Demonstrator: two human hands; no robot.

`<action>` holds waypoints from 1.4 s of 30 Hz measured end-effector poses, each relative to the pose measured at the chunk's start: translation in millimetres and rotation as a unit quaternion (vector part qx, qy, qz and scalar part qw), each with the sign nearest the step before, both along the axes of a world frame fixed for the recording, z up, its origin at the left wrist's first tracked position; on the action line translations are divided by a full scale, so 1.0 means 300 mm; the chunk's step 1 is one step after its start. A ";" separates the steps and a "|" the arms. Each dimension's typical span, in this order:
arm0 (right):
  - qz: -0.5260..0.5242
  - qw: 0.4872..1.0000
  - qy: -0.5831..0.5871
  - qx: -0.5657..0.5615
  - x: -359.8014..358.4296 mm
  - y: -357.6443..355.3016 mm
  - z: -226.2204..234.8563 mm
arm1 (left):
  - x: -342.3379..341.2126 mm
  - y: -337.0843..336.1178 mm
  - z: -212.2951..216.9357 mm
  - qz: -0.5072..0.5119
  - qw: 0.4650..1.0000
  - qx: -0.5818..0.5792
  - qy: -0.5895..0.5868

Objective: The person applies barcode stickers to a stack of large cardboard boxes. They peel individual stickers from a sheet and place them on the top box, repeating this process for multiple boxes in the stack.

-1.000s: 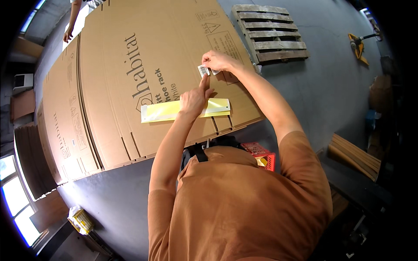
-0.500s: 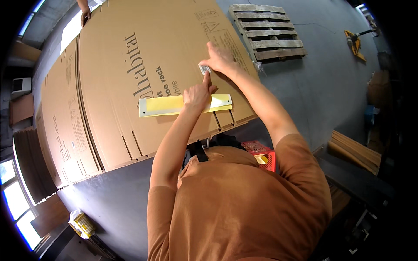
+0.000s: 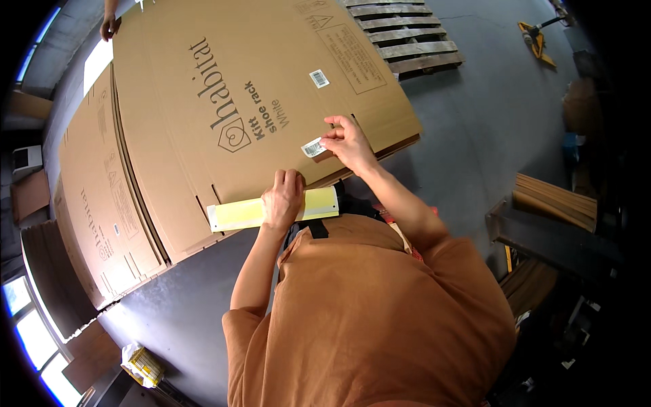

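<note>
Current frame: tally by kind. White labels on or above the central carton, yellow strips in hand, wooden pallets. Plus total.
White labels: 2 (one on the central carton, one in the right hand)
Yellow strip: 1 (in the left hand; can't tell if layered)
Wooden pallet: 1
Total: 4

Lettering (image 3: 215, 87) and a warning triangle (image 3: 321, 22) mark the cardboard carton (image 3: 159, 125); a barcode sticker (image 3: 319, 79) too. Right hand (image 3: 347, 144): barcode label (image 3: 312, 147).

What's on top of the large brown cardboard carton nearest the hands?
A white rectangular barcode label and dark printing. Unseen: patches covered by the left hand, its long yellow-and-white strip, the right hand and its white label.
</note>
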State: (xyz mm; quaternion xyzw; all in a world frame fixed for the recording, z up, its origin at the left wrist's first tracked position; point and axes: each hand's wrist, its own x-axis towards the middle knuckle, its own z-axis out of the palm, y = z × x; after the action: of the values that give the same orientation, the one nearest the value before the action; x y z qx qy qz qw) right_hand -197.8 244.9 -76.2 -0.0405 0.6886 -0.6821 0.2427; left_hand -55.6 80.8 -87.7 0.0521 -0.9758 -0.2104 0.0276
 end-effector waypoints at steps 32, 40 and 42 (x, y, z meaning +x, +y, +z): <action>0.075 0.984 -0.003 0.163 0.352 0.530 0.138 | -0.156 0.321 0.198 -0.189 0.964 0.033 0.184; 0.060 0.729 -0.269 0.627 1.023 1.332 -0.130 | -0.158 0.453 0.190 -0.382 0.901 0.028 0.204; 0.068 0.736 -0.315 0.596 1.142 1.342 -0.338 | -0.175 0.451 0.195 -0.378 0.907 0.029 0.186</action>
State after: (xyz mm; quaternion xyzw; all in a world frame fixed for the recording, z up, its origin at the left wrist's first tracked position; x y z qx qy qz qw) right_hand 144.9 647.6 -177.6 0.2827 0.8336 -0.0878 0.4663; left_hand -108.2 216.0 -29.3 -0.3598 -0.8931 -0.2390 0.1257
